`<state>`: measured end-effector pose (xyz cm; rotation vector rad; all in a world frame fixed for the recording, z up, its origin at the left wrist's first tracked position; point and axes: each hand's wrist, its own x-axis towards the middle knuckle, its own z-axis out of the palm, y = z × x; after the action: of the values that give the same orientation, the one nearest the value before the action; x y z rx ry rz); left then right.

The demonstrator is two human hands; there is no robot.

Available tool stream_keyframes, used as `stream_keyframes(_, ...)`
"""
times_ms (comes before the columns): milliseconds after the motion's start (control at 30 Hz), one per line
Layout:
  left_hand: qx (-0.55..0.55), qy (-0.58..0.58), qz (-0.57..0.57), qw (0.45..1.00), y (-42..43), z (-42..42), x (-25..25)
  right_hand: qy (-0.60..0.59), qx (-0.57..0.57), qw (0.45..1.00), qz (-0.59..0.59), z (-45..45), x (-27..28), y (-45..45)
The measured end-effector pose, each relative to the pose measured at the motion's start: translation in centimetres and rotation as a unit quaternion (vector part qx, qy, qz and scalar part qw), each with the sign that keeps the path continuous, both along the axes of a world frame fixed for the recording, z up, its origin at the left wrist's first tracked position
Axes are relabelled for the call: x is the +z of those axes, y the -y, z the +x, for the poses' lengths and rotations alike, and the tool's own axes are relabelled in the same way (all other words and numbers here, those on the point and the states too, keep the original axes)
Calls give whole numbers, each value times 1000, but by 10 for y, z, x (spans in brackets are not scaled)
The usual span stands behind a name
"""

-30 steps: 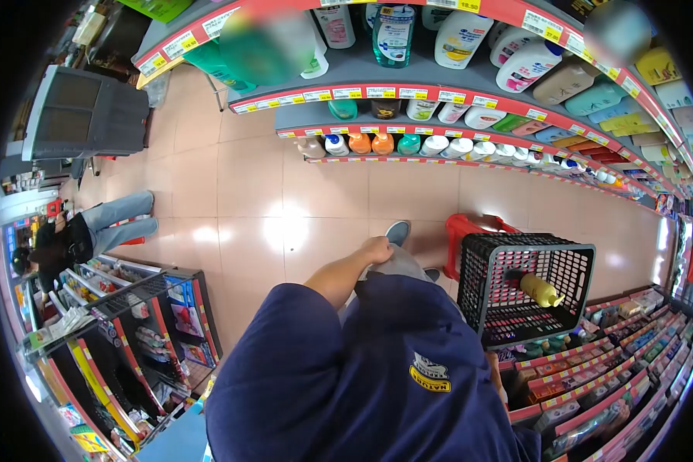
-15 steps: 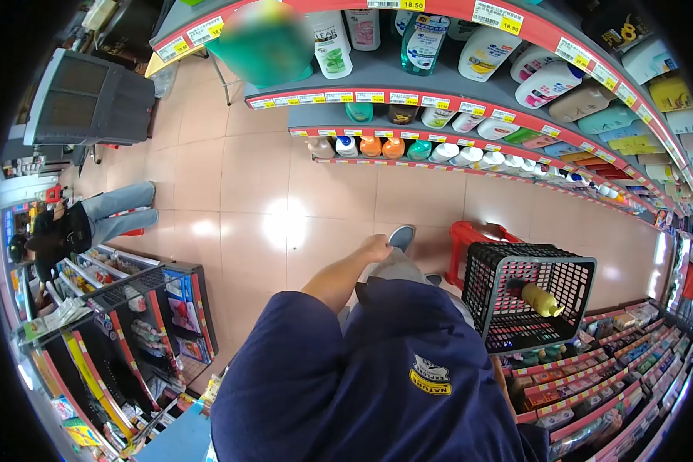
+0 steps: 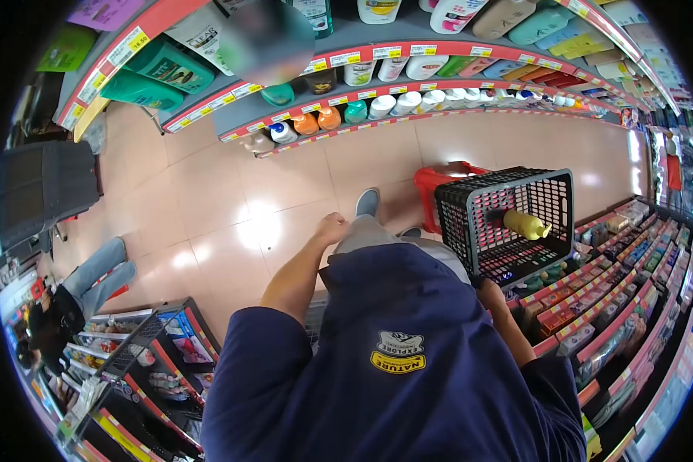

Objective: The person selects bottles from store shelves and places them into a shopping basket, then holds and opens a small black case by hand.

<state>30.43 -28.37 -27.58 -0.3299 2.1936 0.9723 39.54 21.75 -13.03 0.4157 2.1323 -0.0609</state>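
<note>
Your left hand [image 3: 333, 229] now hangs beside the grey trousers [image 3: 373, 235], further left in the view than half a second ago, when it overlapped them; its fingers are curled together, with nothing seen in them. Your right hand [image 3: 489, 293] has come into sight at the near lower corner of the black shopping basket [image 3: 508, 269], where earlier only a strip of forearm showed past your navy shirt [image 3: 346, 308]. It appears to meet the basket there, but you cannot tell from this angle whether the fingers are clamped on it.

The yellow bottle [image 3: 523, 225] is inside the basket, lying with its cap end toward the right of the view, much as before. The basket itself appears higher and a little further left, along with the red frame [image 3: 428, 199] at its left side.

Your whole view has shifted: the shelf [image 3: 223, 117] of bottles sits higher, and green bottles [image 3: 173, 68] now show plainly at its left end. Your shoe [image 3: 368, 202] also appears higher up and more to the left. The person [image 3: 100, 277] in jeans at the far left appears lower in your view than before, beside a rack [image 3: 142, 339] of goods.
</note>
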Motion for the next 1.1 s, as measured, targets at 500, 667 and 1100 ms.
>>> stream_keyframes(500,-24,40,2,999,-12,-14,5,-42,-59,997,-21,21,1,3)
stream_keyframes(667,-32,43,-1,999,-19,-12,6,-86,-86,992,-43,25,5,4)
stream_keyframes(1100,-23,80,4,997,-48,-6,0,-116,-117,984,-68,28,3,-4)
